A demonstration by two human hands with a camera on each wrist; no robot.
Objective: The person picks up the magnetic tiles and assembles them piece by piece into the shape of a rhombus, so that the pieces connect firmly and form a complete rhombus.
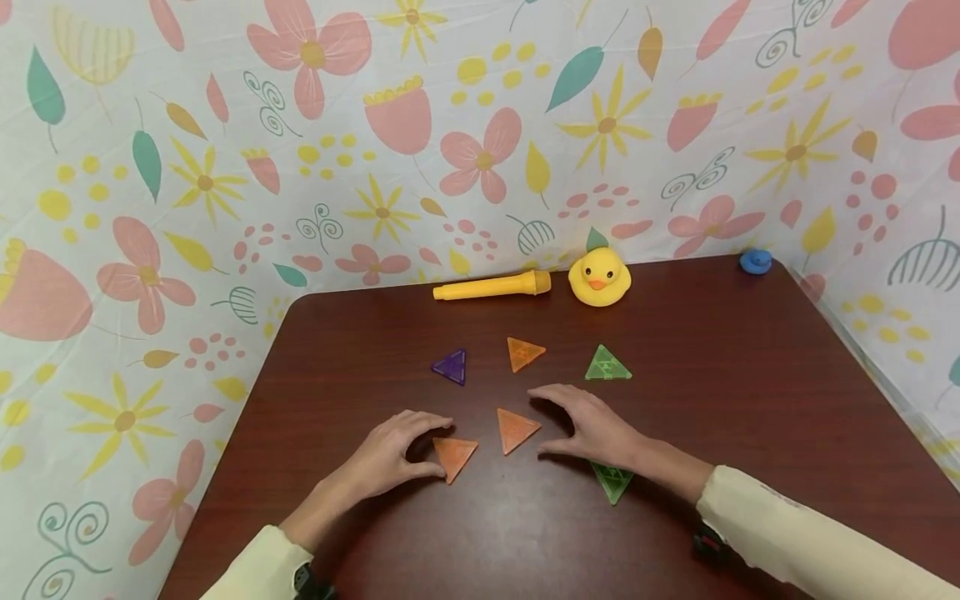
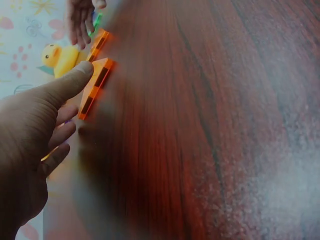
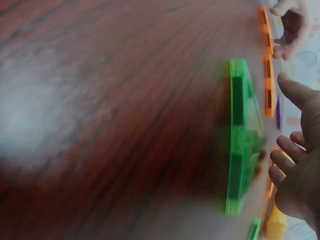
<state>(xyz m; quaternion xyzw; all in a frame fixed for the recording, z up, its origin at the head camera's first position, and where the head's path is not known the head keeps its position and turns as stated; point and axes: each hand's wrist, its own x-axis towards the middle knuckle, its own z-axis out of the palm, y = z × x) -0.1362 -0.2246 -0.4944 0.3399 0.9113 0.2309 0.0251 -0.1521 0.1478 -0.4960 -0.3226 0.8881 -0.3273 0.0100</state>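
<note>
1. Holds left hand (image 1: 390,454) spread at left edge of left orange triangle tile (image 1: 454,456), unclear whether touching.
2. Holds right hand (image 1: 597,427) spread, just right of inner orange triangle tile (image 1: 516,431).
3. Beyond: purple triangle tile (image 1: 453,367); farther, yellow rubber duck (image 1: 598,292).

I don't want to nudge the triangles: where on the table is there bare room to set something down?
The table is bare between the far green triangle and the blue duck, left of the purple triangle, and between the forearms. Crowded: between the left hand and right hand, where two orange triangles lie.
</note>
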